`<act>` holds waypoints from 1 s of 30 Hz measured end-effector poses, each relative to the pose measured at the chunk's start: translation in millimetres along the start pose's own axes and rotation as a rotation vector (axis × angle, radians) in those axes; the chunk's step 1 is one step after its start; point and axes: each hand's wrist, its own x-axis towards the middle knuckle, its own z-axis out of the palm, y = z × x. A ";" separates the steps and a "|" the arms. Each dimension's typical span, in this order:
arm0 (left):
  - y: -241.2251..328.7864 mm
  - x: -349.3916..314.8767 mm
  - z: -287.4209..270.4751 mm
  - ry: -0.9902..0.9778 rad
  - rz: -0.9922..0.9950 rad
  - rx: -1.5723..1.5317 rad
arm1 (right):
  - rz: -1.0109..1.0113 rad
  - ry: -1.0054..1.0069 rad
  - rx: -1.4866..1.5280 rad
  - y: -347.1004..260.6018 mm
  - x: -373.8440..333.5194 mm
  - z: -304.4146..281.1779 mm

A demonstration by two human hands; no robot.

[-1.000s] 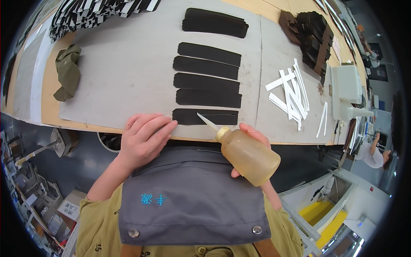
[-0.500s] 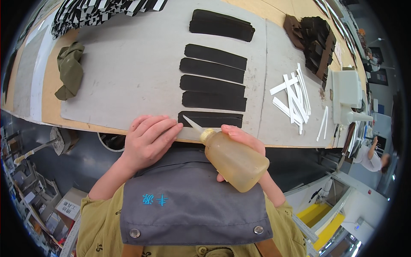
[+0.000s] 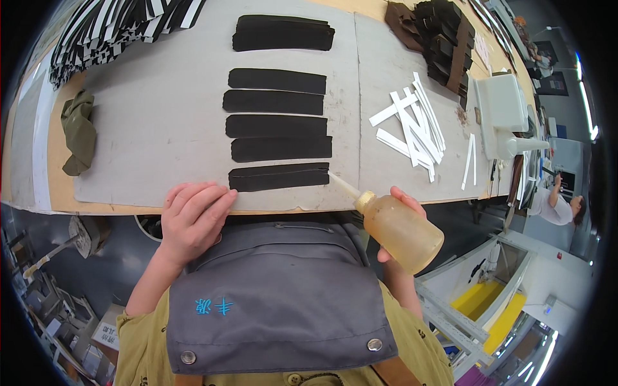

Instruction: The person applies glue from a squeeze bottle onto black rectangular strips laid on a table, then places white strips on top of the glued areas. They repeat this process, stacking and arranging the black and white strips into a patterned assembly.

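Note:
My right hand (image 3: 400, 222) is wrapped round a yellowish, translucent squeeze bottle (image 3: 404, 235) with a long, pointed nozzle. The bottle is tilted, and its nozzle tip is at the right end of the nearest black strip (image 3: 277, 180). That strip lies crosswise near the table's front edge, with a thin line along its length. Beside its left end, my left hand (image 3: 196, 215) rests on the table edge, fingers stretched out side by side, a fingertip at the strip's corner. Several more black strips (image 3: 277, 127) lie in a column beyond it, with a thicker black stack (image 3: 283, 33) farthest away.
Loose white strips (image 3: 415, 132) lie to the right, below a dark brown and black pile (image 3: 444, 45). A white container (image 3: 502, 106) stands at the right edge. Black-and-white strips (image 3: 116, 32) are heaped far left, above an olive cloth (image 3: 79, 132). A person (image 3: 557, 202) is at far right.
The bottle's nozzle has travelled from the left end of the nearest strip to its right end. My left hand stays by the left end. The whole view has shifted a little.

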 end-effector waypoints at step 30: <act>-6.3 -3.5 0.8 0.057 0.024 -0.037 | -0.045 -0.511 0.235 -9.7 54.9 95.9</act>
